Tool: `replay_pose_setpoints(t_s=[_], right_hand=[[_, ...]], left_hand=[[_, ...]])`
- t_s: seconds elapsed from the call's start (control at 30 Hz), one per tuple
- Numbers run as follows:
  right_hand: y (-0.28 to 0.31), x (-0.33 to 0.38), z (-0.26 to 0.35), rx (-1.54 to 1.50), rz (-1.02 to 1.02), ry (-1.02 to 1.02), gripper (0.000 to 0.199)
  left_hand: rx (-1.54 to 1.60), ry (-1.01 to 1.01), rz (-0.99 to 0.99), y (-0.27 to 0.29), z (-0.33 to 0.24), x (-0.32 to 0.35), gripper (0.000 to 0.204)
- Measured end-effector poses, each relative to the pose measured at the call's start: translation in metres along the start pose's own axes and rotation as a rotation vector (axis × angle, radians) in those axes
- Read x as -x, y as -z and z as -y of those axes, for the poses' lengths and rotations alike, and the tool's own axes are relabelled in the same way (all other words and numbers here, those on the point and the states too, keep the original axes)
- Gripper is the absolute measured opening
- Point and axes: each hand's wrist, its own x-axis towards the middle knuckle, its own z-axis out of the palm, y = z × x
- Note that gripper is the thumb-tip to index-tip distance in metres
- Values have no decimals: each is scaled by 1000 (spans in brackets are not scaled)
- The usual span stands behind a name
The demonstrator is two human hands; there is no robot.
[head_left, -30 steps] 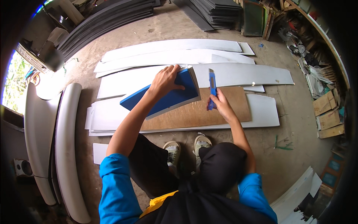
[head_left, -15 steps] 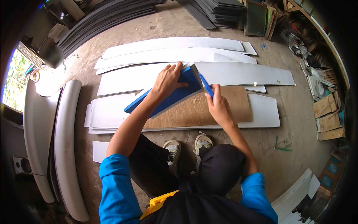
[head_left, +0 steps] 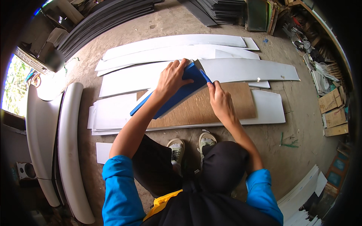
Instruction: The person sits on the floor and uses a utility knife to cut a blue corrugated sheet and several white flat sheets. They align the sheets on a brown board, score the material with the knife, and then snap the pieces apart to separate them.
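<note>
A blue, flat rectangular board [head_left: 174,97] with a pale edge lies aslant over a brown wooden board [head_left: 222,105]. My left hand [head_left: 170,80] grips its far edge, thumb on the blue face and fingers curled over the rim. In my right hand [head_left: 221,100] is a slim blue utility knife [head_left: 205,76], pinched between thumb and fingers. The knife lies against the right end of the blue board; its blade cannot be made out. Beneath the brown board is a stack of white sheets [head_left: 269,107].
Long white panels [head_left: 249,69] lie beyond on the concrete floor. Curved white panels [head_left: 71,150] stand at the left. Dark sheets [head_left: 215,11] are piled at the back. Cardboard pieces [head_left: 333,109] and more white sheets [head_left: 301,192] line the right side. My feet are just in front of the stack.
My right hand and the knife have moved slightly up and left, closer against the blue board's end. My left hand keeps its grip. The whole view has shifted a little.
</note>
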Motion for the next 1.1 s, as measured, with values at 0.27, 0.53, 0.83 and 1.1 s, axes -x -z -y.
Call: replay_pose_setpoints(t_s=[0.27,0.53,0.83,1.1], right_hand=[[-4,-2,3,20,44,-32,37],[-2,-9,14,56,113,-147,40],[-17,3,-5,39,178,-235,44],[-14,-3,-2,16,203,-293,47]], left_hand=[[-24,19,18,-3,2,2,66],[-125,-56,43,-8,-7,9,63],[-167,4,147,-25,-1,11,61],[-179,-35,121,-31,-9,11,61]])
